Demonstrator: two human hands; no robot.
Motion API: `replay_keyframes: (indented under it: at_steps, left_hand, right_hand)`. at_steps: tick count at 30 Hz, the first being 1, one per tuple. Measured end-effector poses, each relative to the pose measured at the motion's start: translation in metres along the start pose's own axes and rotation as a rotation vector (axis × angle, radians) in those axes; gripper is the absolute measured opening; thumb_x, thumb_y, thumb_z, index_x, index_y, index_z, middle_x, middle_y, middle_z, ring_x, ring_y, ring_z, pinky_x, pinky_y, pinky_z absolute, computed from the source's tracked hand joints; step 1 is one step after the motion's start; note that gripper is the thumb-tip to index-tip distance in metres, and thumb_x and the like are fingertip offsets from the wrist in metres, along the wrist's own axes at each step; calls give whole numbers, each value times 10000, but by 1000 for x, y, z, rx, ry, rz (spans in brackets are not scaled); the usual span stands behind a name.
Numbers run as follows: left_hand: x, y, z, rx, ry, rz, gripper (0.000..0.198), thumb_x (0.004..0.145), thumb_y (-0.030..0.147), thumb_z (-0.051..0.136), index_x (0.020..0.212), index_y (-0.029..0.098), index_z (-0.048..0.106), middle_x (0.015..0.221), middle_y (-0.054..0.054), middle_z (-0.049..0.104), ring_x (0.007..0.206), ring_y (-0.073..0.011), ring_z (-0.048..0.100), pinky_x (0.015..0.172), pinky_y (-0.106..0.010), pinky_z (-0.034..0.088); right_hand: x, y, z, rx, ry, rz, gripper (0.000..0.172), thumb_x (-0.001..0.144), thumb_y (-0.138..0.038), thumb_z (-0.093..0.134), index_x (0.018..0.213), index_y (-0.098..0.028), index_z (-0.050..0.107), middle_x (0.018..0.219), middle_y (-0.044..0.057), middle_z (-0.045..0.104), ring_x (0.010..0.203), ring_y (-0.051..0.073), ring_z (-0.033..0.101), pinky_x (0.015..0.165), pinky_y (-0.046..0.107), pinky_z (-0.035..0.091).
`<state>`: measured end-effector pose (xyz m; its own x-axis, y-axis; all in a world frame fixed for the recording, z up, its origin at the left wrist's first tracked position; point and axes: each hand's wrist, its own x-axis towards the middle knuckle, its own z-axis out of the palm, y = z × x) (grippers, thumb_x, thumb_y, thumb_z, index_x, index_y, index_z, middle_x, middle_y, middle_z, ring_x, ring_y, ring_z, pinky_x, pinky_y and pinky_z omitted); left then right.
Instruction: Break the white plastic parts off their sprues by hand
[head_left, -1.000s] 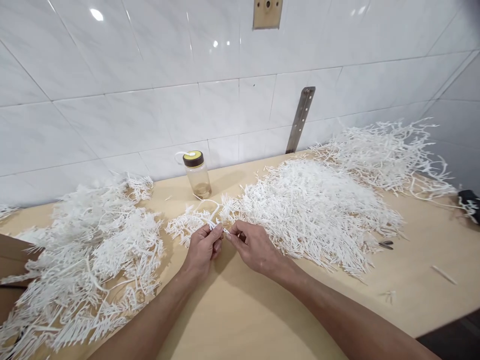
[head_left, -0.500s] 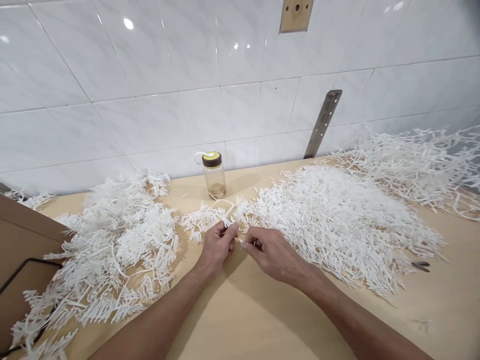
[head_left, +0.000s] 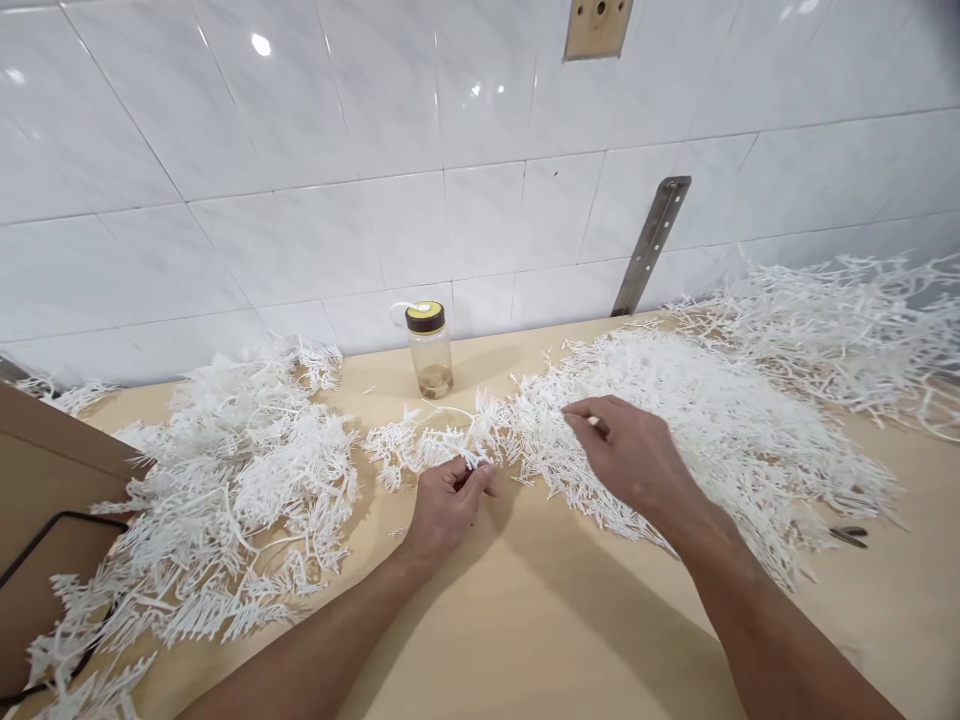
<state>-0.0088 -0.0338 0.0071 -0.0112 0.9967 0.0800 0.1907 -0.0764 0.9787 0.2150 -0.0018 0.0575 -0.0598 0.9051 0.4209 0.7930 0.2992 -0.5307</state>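
My left hand (head_left: 450, 505) is closed, thumb against fingers, on a white branched plastic piece (head_left: 475, 458) whose thin prongs show above the fingertips. A small cluster of similar white pieces (head_left: 394, 445) lies just beyond it. My right hand (head_left: 634, 450) hovers over the near left part of a large heap of white plastic pieces (head_left: 705, 430). Its thumb and forefinger come together in a pinch, and whether anything small sits between them cannot be made out.
Another heap of white branched pieces (head_left: 277, 470) spreads at left beside a cardboard box (head_left: 56, 500). A lidded bottle (head_left: 430, 350) stands near the tiled wall. Longer white branches (head_left: 832, 320) lie at back right. Small dark snips (head_left: 849, 537) rest at right, below a metal bracket (head_left: 651, 245).
My right hand has moved away from my left, rightward and up over the large heap. The left hand has shifted slightly right and still grips the white piece.
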Motion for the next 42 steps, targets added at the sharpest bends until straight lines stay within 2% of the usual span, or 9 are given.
replay_keyframes:
  at_steps: [5,9,12,15,19,25,28,31,42]
  left_hand:
    - [-7,5,3,139,-80,86,338,827,434,668,605,191,745,554,-28,643,496,-135,476,522,-259,332]
    - [-8,5,4,186,-132,100,383,842,434,623,558,194,717,472,-6,544,479,-130,407,512,-260,283]
    - [-7,4,3,179,-141,108,415,810,424,656,471,188,609,430,19,428,458,-111,327,499,-260,242]
    - [-3,4,2,115,-136,119,293,777,348,682,542,193,602,471,21,474,469,-118,390,505,-257,289]
    - [3,4,-3,-112,-128,-63,157,763,339,680,725,188,659,480,23,525,416,-122,438,440,-244,323]
    - [9,12,-9,-569,-50,-202,426,784,558,668,901,149,701,675,-29,624,516,-120,523,433,-232,377]
    - [7,15,-9,-526,-99,-192,553,793,677,613,868,137,705,691,-43,624,519,-116,521,450,-241,386]
    - [4,15,-8,-366,-146,-131,446,735,591,737,771,153,662,597,3,568,477,-92,482,460,-227,367]
    - [6,15,-5,-206,-91,-182,440,686,563,782,780,182,582,480,53,540,373,-85,454,374,-201,313]
  right_hand:
    - [-15,-38,24,348,-274,-28,254,933,-399,535,951,-211,706,905,55,748,729,188,663,660,307,495]
    - [-23,-49,37,493,-430,31,230,912,-397,561,876,-220,704,790,21,734,691,178,660,638,292,493]
    - [-21,-48,39,560,-409,100,156,866,-324,596,833,-219,706,819,18,738,715,176,663,638,281,494]
    - [-17,-45,34,596,-387,87,155,866,-302,587,798,-212,693,807,10,730,721,167,651,661,277,486]
    - [-12,-38,26,586,-388,-27,237,925,-333,534,782,-206,674,785,1,706,734,156,622,681,276,459]
    - [-11,-30,27,386,-308,-77,173,910,-296,585,826,-219,715,793,7,714,703,164,605,662,288,439]
    - [-12,-27,30,252,-262,-200,155,911,-234,586,859,-220,730,845,31,723,762,181,632,721,309,449]
    - [-12,-26,31,183,-235,-247,169,923,-200,567,878,-213,729,872,46,717,793,189,650,748,319,457]
    - [-17,-28,31,239,-3,-143,66,908,-218,564,905,-194,626,879,51,689,686,159,608,676,309,496]
